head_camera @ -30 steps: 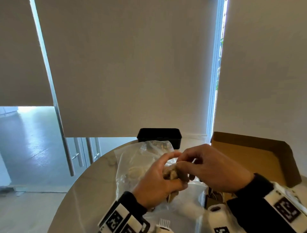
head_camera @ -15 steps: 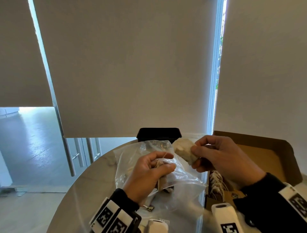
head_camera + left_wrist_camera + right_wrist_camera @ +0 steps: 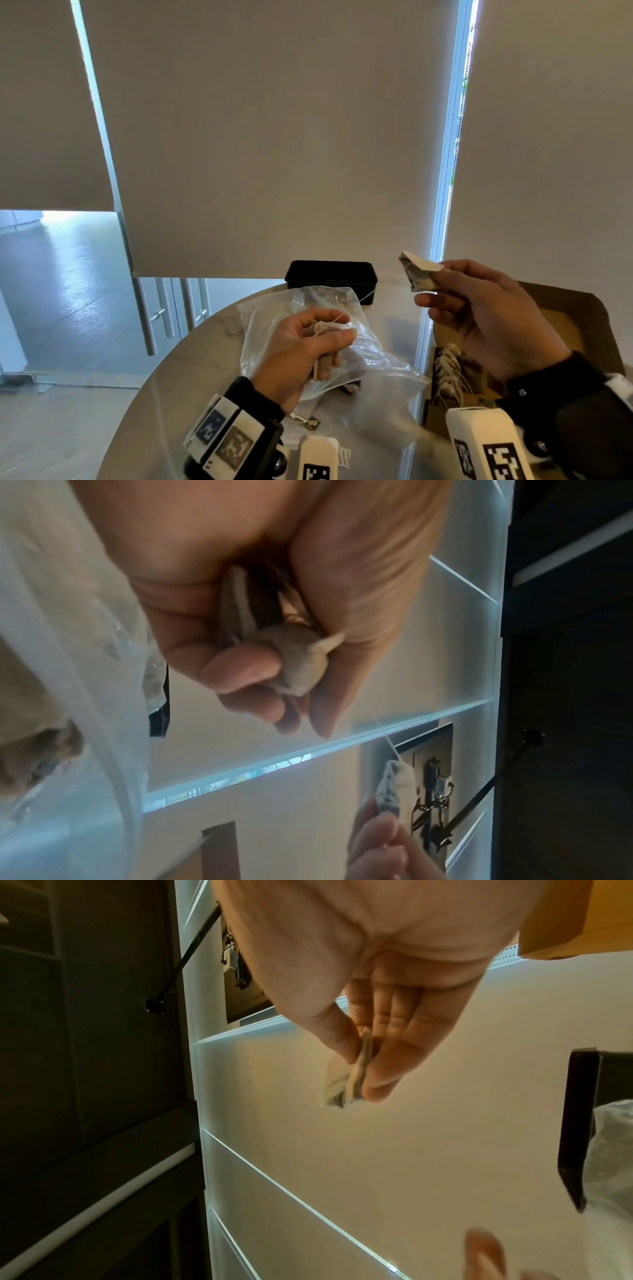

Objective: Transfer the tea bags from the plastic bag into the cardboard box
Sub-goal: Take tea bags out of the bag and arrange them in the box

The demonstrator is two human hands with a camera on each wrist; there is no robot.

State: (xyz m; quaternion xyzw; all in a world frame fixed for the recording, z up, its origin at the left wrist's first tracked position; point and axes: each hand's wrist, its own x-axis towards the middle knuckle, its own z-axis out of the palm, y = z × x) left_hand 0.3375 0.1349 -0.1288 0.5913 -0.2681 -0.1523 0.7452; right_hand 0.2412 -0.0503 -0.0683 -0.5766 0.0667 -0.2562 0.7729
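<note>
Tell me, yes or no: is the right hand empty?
No: the right hand pinches a pale folded paper tea bag between thumb and fingers, above the open brown cardboard box.

soft window backlight, blurred wrist views

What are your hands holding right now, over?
Right hand pinches one tea bag, raised. Left hand grips more tea bags. A string runs between them. Cardboard box open, some bags inside.

- Beyond your grips, a black container (image 3: 331,276) sits at the far edge of the round surface (image 3: 191,359).
- Pale roller blinds (image 3: 274,137) hang behind it.
- Left of your grips, you see shiny floor (image 3: 61,274).
</note>
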